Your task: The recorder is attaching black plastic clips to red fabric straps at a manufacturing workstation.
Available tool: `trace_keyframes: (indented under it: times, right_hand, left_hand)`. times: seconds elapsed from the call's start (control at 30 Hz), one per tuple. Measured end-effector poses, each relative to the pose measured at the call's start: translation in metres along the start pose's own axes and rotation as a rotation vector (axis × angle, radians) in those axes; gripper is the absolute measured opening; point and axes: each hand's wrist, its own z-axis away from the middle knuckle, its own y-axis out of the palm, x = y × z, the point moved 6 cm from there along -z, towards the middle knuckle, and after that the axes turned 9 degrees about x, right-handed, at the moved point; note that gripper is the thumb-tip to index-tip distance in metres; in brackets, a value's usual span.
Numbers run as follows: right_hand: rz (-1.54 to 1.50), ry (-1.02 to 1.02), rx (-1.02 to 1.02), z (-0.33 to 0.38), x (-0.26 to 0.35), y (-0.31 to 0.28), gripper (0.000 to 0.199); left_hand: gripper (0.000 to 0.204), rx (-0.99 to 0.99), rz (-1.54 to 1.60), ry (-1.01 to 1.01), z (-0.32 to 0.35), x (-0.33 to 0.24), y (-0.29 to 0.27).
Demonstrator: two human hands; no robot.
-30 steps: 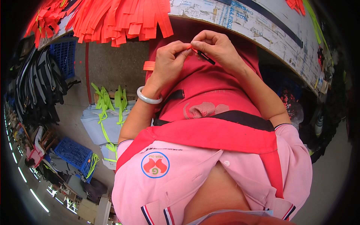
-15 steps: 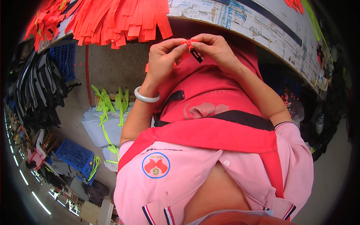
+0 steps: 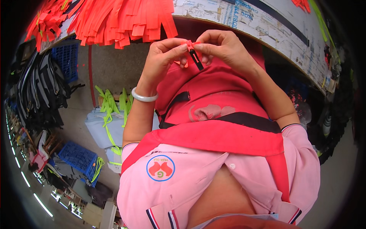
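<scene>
Both hands meet in front of the red apron (image 3: 225, 84), just off the table's near edge. My left hand (image 3: 164, 56) pinches a short orange-red fabric strip (image 3: 190, 45) between thumb and forefinger. From the other side, my right hand (image 3: 225, 46) pinches the same strip, thumb and forefinger closed on it. A small black plastic buckle (image 3: 195, 60) with a slot hangs from the strip, pointing down and slightly right. The exact fold of the strip is partly hidden by the fingertips. A pale bangle (image 3: 144, 96) circles my left wrist.
A pile of orange-red strips (image 3: 126, 23) overhangs the edge of the worn table (image 3: 267, 28). At left hang black and grey straps (image 3: 40, 84), near a blue crate (image 3: 78, 156). Pale stacked bundles (image 3: 100, 128) tied with yellow-green bands (image 3: 110, 105) stand on the floor.
My right hand has risen and moved slightly right, while my left has shifted a little left. The buckle now hangs more steeply, and more of the strip shows between the fingers.
</scene>
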Motion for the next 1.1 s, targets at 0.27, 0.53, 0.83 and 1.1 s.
trace_keyframes:
  times: [0.27,0.53,0.83,1.1]
  right_hand:
    - [-0.016,0.013,0.004,-0.001,-0.003,0.000,0.018]
    - [0.019,0.028,0.034,-0.002,-0.003,0.002,0.017]
    - [-0.027,0.015,-0.034,-0.004,-0.009,-0.001,0.017]
    - [0.151,-0.282,-0.169,0.000,-0.003,0.001,0.016]
  left_hand:
    - [0.018,-0.003,-0.037,0.001,-0.002,0.002,-0.002]
    - [0.019,0.031,-0.055,-0.008,-0.001,0.000,-0.003]
    - [0.021,0.038,-0.111,0.000,-0.004,-0.003,-0.002]
    - [0.013,-0.083,-0.410,0.182,0.004,-0.003,0.013]
